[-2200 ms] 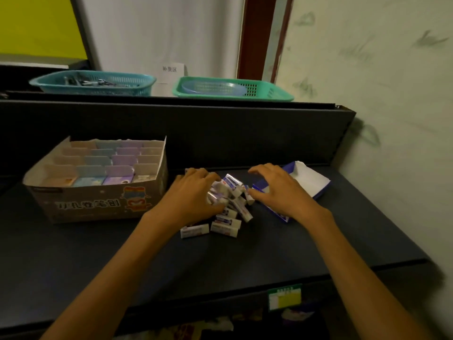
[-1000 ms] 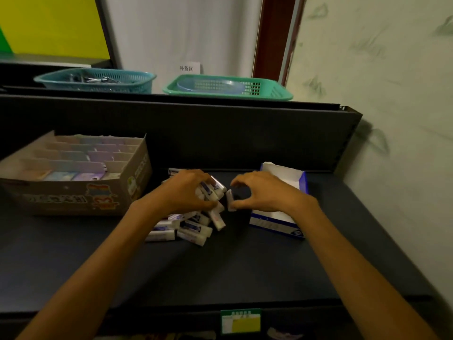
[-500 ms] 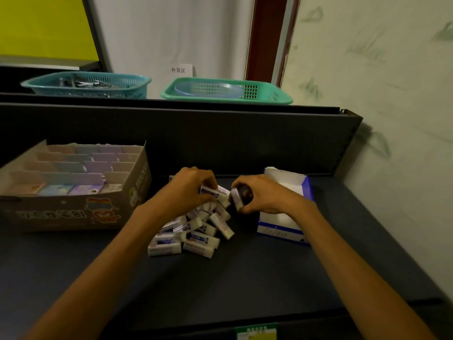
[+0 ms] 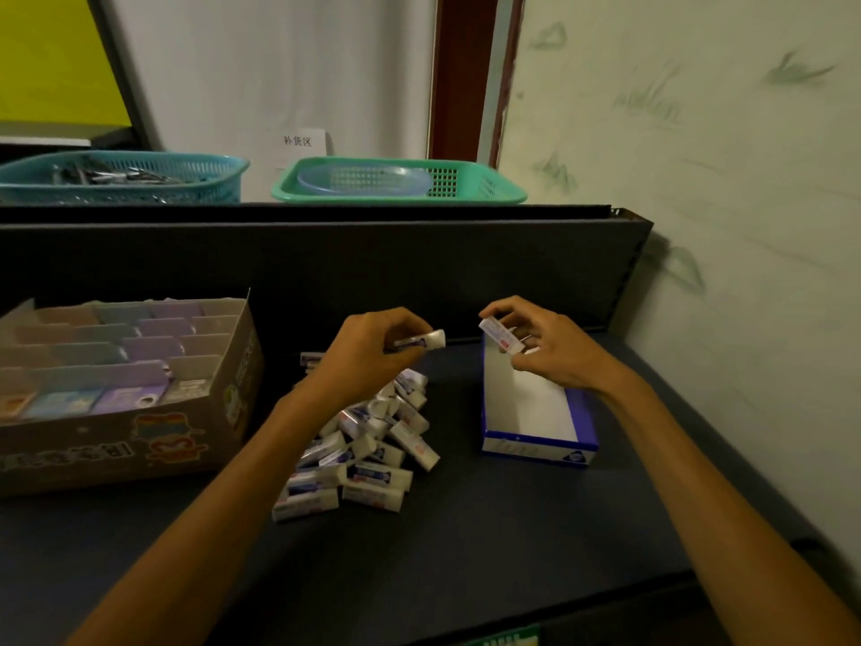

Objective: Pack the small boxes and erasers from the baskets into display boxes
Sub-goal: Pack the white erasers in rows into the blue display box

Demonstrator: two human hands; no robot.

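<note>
A heap of white sleeved erasers (image 4: 368,449) lies mid-shelf on the dark surface. My left hand (image 4: 368,354) hovers above the heap and pinches one eraser (image 4: 421,340) by its end. My right hand (image 4: 552,349) pinches another eraser (image 4: 501,335) over the far end of a small blue-and-white display box (image 4: 536,442), whose white inside looks bare. To the left stands a brown cardboard display box (image 4: 140,440) with dividers, holding several pastel small boxes.
On the upper ledge stand a teal basket (image 4: 121,177) with metal items and a green basket (image 4: 396,184) holding a clear lid. A dark back panel (image 4: 326,268) runs behind the shelf. The wall (image 4: 722,226) closes off the right side.
Both hands have risen from the heap, each with one eraser. My right hand moved right, over the blue-and-white box. The view also shifted.
</note>
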